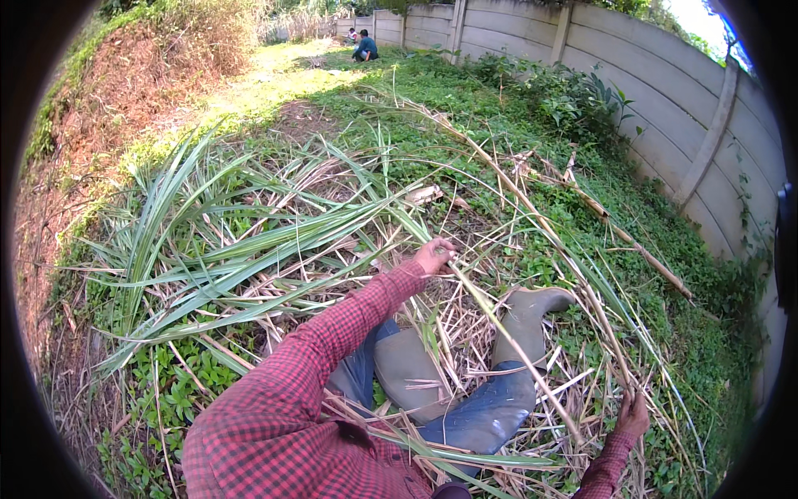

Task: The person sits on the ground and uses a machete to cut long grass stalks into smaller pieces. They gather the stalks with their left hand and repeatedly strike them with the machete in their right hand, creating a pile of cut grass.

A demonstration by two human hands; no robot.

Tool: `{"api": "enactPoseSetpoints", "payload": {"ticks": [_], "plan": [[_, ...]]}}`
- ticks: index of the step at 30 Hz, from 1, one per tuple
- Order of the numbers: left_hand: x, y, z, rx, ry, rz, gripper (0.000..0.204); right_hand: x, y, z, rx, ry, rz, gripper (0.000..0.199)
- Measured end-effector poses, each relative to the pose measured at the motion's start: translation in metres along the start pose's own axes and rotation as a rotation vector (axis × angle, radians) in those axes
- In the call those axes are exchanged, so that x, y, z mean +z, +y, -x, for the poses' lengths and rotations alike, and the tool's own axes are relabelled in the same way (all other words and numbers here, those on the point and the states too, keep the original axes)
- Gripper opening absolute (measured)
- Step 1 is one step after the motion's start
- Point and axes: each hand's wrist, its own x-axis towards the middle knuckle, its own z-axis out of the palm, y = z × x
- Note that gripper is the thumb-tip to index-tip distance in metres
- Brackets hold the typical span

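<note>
My left hand (pixel 435 256) is closed round a long grass stalk (pixel 490 314). Its bare pale stem slants down to the right across my knees, and green blades fan out on the far side of the fist. At the lower right, my right hand (pixel 633 413) has its fingers curled at the near end of a long dry stalk (pixel 592 301), which stretches away toward the far middle. Thin green strips run beside that stalk. Long green leaves (pixel 274 249) lie heaped to the left of my left hand. Dry stem pieces (pixel 465 333) are strewn between my legs.
My rubber boots (pixel 522 320) and blue trousers (pixel 490 412) are folded beneath me. Another dry stalk (pixel 640 245) lies further right. A concrete panel wall (pixel 665 100) borders the right side, an earth bank (pixel 108 116) the left. Another person (pixel 365 48) crouches far off.
</note>
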Motion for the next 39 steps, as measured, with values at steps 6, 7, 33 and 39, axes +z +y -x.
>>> {"api": "enactPoseSetpoints", "payload": {"ticks": [6,7,33,39], "plan": [[-0.048,-0.071,0.102,0.163,0.326,0.109,0.072,0.001,0.013,-0.004,0.094,-0.003,-0.023,0.026],[-0.053,-0.077,0.107,0.207,0.337,0.123,0.073,0.002,0.016,-0.004,0.102,-0.008,-0.001,0.027],[0.142,0.031,0.017,0.421,-0.291,0.083,0.045,-0.090,-0.059,0.055,-0.130,-0.103,-0.227,0.046],[0.155,0.034,0.009,0.364,-0.371,0.160,0.040,-0.076,-0.058,0.074,-0.116,-0.101,-0.156,0.037]]}}
